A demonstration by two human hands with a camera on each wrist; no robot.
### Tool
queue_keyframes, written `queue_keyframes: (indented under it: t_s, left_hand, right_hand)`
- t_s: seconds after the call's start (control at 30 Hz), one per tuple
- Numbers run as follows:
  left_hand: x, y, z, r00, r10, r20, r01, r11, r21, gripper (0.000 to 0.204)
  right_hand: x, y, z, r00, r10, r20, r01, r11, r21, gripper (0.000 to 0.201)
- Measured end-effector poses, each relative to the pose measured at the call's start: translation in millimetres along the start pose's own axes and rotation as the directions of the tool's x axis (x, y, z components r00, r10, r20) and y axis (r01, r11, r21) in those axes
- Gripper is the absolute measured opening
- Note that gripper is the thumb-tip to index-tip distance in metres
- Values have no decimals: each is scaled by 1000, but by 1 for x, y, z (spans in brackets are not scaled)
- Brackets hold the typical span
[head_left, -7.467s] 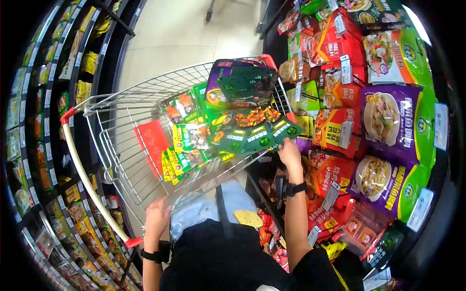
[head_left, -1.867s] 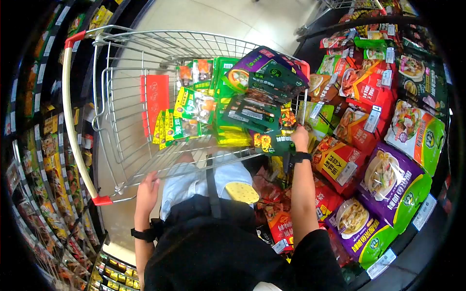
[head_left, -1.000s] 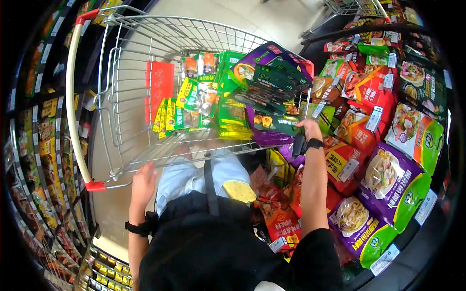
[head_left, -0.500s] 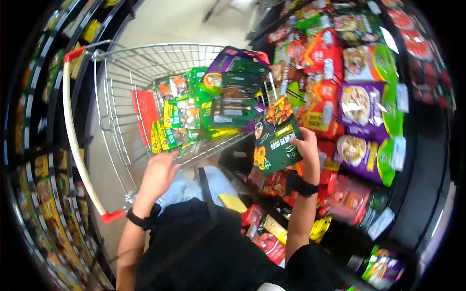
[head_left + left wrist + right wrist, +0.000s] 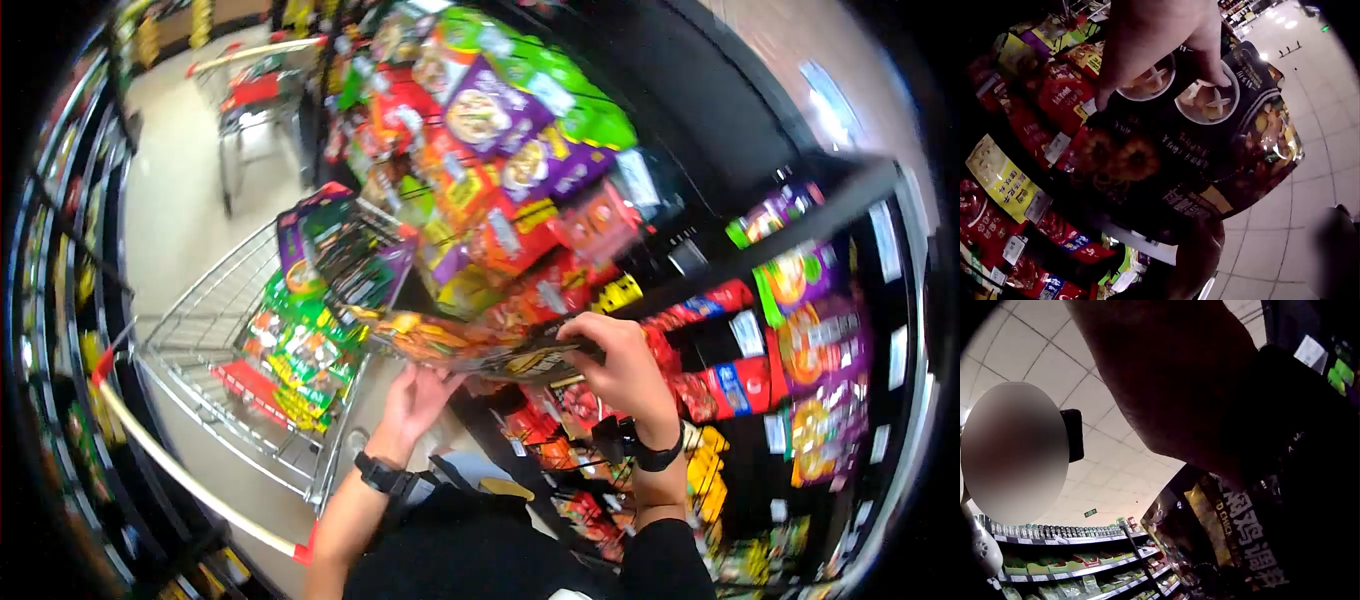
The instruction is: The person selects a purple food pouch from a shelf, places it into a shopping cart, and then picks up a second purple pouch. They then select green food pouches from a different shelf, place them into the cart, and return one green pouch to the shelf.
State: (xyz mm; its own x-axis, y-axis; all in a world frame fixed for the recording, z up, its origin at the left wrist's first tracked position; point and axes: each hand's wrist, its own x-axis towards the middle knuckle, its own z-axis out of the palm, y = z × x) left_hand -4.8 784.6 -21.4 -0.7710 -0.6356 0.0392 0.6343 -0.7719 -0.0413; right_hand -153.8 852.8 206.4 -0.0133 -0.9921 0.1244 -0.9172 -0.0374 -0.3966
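Observation:
A dark seasoning packet [image 5: 500,355] with a food picture is held up in front of the body, tilted so that its face is foreshortened in the head view. My right hand [image 5: 625,375] pinches its right edge. Under its lower left part, my left hand [image 5: 415,400] touches the packet with extended fingers. In the left wrist view, the packet's printed side [image 5: 1166,150] shows bowls and flower-like shapes, with left fingers [image 5: 1213,65] lying on it. The right wrist view shows large light lettering on the packet [image 5: 1235,531], mostly in shadow.
A wire shopping cart [image 5: 190,440] holding several seasoning packets stands at left. Sloped displays of red and purple packets [image 5: 520,130] lie ahead and right. Shelves [image 5: 90,250] line the left side, and another cart [image 5: 250,95] stands farther up the aisle.
The right hand has drawn the dark packet from beside the cart toward the body and raised it. The left hand has left the cart's side and come to the packet. The view has turned right.

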Motion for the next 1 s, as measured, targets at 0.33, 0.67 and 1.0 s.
queue_keyframes:
  t_s: [0.33,0.67,1.0]
  left_hand:
    - [-5,-126,23,978,-191,-84,205,954,220,38]
    - [-26,-324,97,907,-354,230,236,877,417,56]
    - [-142,-481,104,676,-734,-66,489,379,786,54]
  right_hand:
    - [-172,8,-30,827,81,-556,-385,802,-457,57]
    - [-394,105,18,213,560,-801,98,803,588,94]
    - [-541,123,13,376,861,-342,805,-122,580,48]
